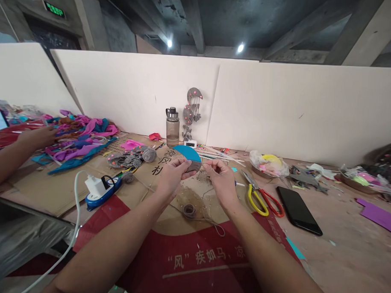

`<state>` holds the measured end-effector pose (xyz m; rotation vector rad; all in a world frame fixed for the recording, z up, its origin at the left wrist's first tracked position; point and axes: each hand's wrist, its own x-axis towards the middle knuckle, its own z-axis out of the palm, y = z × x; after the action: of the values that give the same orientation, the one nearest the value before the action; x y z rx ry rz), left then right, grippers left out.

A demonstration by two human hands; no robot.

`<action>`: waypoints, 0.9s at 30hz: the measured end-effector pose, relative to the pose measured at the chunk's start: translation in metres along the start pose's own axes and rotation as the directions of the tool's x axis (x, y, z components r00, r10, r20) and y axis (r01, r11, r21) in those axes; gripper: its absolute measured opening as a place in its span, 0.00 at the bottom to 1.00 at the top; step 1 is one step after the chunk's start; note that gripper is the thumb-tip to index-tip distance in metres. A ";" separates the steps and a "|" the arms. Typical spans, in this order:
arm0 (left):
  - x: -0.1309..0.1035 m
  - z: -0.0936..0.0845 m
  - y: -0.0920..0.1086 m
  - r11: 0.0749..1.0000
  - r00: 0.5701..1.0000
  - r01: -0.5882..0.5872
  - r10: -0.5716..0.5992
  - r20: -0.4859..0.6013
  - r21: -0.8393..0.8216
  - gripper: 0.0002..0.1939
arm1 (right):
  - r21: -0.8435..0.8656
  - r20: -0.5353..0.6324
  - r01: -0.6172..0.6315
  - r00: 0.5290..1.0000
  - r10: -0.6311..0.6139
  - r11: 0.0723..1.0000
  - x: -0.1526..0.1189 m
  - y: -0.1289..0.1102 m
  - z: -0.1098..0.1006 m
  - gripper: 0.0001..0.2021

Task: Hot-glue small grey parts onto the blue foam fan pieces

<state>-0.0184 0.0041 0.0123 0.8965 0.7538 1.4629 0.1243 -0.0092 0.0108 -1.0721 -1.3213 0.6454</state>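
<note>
My left hand [172, 174] is closed on the lower edge of a round disc [188, 152]. The disc's upper part is bare blue, while grey yarn [194, 165] covers its lower part. Just right of the disc, my right hand [222, 177] pinches what looks like the grey yarn's strand, too thin to follow clearly. Below both hands, a small grey yarn ball [189, 211] lies on the cardboard, with a loose loop trailing to its right. Behind the right hand is a cluster of small pins or thin sticks [202, 176], partly hidden.
Scissors [258, 195] with yellow and red handles and a black phone [299, 210] lie at right. A power strip [103, 192], fabric scraps [83, 136] and a co-worker's arm [20, 151] are left. A bottle [172, 126] and grey hanging ornament [193, 110] stand behind.
</note>
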 end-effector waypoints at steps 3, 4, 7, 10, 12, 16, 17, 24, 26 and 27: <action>0.000 0.000 -0.001 1.000 1.000 0.020 -0.020 -0.001 -0.008 0.16 | -0.012 -0.006 0.011 1.000 -0.011 1.000 0.000 0.001 -0.002 0.10; 0.000 0.000 -0.001 1.000 1.000 0.026 -0.026 -0.001 -0.009 0.15 | -0.015 -0.007 0.013 1.000 -0.013 1.000 0.000 0.001 -0.002 0.10; 0.000 0.000 -0.002 0.999 0.999 0.035 -0.035 0.007 0.000 0.15 | -0.014 -0.007 -0.005 1.000 0.005 1.000 -0.001 0.001 -0.004 0.10; -0.001 0.000 -0.002 0.999 0.999 0.041 -0.041 0.019 0.014 0.15 | -0.021 -0.007 -0.024 1.000 0.024 0.999 -0.001 0.000 -0.005 0.11; -0.001 0.000 -0.003 0.999 0.999 0.044 -0.044 0.025 0.014 0.15 | -0.032 -0.004 -0.037 0.999 0.037 0.999 -0.001 0.000 -0.005 0.12; 0.000 -0.001 -0.003 0.999 0.998 0.053 -0.053 0.031 0.005 0.14 | -0.023 0.000 -0.071 0.997 0.071 0.997 -0.003 -0.003 -0.004 0.13; 0.000 -0.001 -0.003 0.998 0.998 0.057 -0.057 0.031 0.002 0.14 | -0.015 0.005 -0.078 0.997 0.078 0.997 -0.003 -0.004 -0.004 0.13; -0.001 -0.001 -0.002 0.996 0.995 0.085 -0.084 0.057 -0.019 0.13 | 0.036 0.030 -0.114 0.993 0.113 0.993 -0.002 -0.002 -0.004 0.12; 0.000 -0.002 -0.002 0.995 0.994 0.095 -0.094 0.059 -0.022 0.12 | 0.055 0.054 -0.112 0.993 0.109 0.992 -0.001 0.002 -0.004 0.13; 0.000 -0.002 -0.002 0.995 0.993 0.100 -0.099 0.060 -0.022 0.12 | 0.068 0.066 -0.113 0.992 0.108 0.991 -0.001 0.004 -0.005 0.13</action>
<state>-0.0193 0.0043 0.0097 0.8677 0.7247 1.3499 0.1293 -0.0095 0.0075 -1.0801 -1.2890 0.8082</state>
